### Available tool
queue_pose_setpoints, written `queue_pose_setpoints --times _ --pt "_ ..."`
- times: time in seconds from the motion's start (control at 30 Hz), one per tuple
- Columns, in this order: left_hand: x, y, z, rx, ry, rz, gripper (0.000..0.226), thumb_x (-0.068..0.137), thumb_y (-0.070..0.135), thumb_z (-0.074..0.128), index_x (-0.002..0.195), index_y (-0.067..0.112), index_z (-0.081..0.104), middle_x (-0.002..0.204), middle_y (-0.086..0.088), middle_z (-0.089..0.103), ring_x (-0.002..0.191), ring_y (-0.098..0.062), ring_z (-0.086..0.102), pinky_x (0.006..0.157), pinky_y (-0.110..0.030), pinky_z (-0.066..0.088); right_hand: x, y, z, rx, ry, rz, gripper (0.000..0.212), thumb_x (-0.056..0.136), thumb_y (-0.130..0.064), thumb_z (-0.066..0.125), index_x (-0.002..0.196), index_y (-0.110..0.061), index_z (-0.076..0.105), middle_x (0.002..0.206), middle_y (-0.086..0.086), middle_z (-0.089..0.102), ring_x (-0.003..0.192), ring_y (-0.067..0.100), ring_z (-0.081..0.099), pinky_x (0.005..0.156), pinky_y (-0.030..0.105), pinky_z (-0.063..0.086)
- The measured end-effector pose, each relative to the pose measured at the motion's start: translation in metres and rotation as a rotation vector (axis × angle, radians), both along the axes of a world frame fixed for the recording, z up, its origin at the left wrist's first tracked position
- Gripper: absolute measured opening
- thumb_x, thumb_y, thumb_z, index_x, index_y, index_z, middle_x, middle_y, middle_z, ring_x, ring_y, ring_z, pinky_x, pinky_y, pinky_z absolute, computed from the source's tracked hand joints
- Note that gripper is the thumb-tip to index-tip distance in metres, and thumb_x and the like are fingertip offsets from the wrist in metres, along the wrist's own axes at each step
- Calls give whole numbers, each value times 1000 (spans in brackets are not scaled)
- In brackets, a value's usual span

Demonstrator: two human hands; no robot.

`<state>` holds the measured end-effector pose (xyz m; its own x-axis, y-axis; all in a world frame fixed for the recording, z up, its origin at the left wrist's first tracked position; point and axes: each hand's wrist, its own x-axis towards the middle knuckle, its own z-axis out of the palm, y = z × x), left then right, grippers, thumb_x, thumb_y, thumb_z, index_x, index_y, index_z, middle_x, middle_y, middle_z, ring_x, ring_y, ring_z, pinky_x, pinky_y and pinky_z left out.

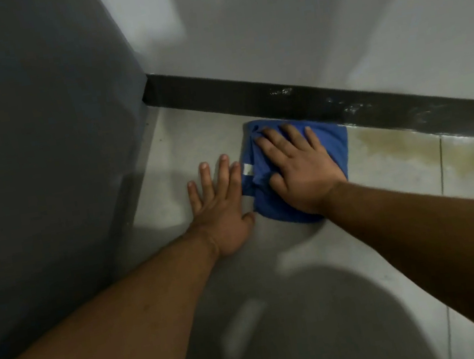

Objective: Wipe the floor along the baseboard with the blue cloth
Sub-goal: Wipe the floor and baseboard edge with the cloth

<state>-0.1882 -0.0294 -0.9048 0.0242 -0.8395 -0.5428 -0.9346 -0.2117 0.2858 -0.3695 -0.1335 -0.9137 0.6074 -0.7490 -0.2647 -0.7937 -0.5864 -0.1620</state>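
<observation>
The blue cloth (333, 142) lies bunched on the pale tiled floor (193, 142), its far edge touching the dark baseboard (248, 97). My right hand (298, 167) presses flat on top of the cloth, fingers spread and pointing toward the baseboard. My left hand (221, 206) rests palm down on the bare floor just left of the cloth, fingers apart, its index finger touching the cloth's edge with the white tag. A yellowish-brown stain (409, 150) runs along the floor below the baseboard to the right of the cloth.
A tall dark grey panel (40, 147) stands at the left and meets the white wall (297, 16) in a corner. A tile joint (441, 161) crosses the floor at the right. A round dark shadow (297, 324) covers the near floor.
</observation>
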Motion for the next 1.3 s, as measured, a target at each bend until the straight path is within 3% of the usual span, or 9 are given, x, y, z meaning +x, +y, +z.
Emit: queue_pose_setpoints --times 0.13,0.3,0.4,0.57,0.67,0.83,1.0,1.13,1.3 --pt "-3 3 2 -53 -6 36 102 92 48 52 159 28 -22 165 6 -37 150 -30 -38 122 -57 -19 -9 -13 -4 -24 -41 -55 70 102 -64 13 165 -32 8 173 -7 11 158 19 7 127 46 -1" --pt "-32 4 6 -354 -39 110 84 81 42 44 157 14 26 171 -11 11 160 -34 -1 127 -61 0 -43 8 -9 -57 -70 -263 71 101 -67 17 164 -34 11 172 -7 14 158 20 9 128 47 2" --pt "-53 -8 5 -434 19 22 78 79 43 37 152 16 37 168 -11 23 159 -33 10 127 -61 6 -71 23 -8 -61 -52 -340 70 103 -67 17 164 -35 5 173 -7 7 159 20 4 128 47 1" --pt "-67 -26 -8 -474 -40 -18 62 95 42 29 152 20 41 168 -6 27 158 -30 18 127 -59 9 -90 75 -8 -69 0 -352 70 104 -62 14 165 -30 3 173 -4 1 159 23 -2 127 53 3" --pt "-67 -26 -15 -489 -79 -37 60 101 43 23 156 22 34 170 -4 23 159 -29 14 128 -57 9 -87 79 -8 -40 12 -285 69 103 -59 10 165 -28 4 173 -3 2 159 27 -2 126 58 3" --pt "-68 -28 -17 -489 -94 -38 61 99 39 29 157 21 34 171 -4 21 159 -30 14 128 -56 8 -85 31 -8 -58 -39 -191 68 101 -54 26 164 -30 14 172 -2 15 159 25 8 126 56 7" --pt "-68 -27 -15 -484 -110 -44 61 100 39 32 158 21 32 172 -4 20 159 -30 13 128 -57 9 -105 13 -12 -105 -17 -370 71 102 -64 21 164 -32 11 172 -3 14 159 23 9 127 53 8" --pt "-69 -27 -13 -481 -131 -45 60 101 39 33 158 21 32 171 -4 20 159 -30 13 127 -58 12 -110 41 -11 -108 5 -527 71 103 -60 18 165 -29 5 173 0 6 159 25 3 127 55 5" --pt "-72 -28 -14 -500 -121 -41 60 99 38 35 156 20 36 170 -5 24 158 -31 17 127 -58 12 -96 44 -3 -33 30 -272 73 100 -55 22 164 -31 0 173 -1 3 159 27 -4 126 56 -2"
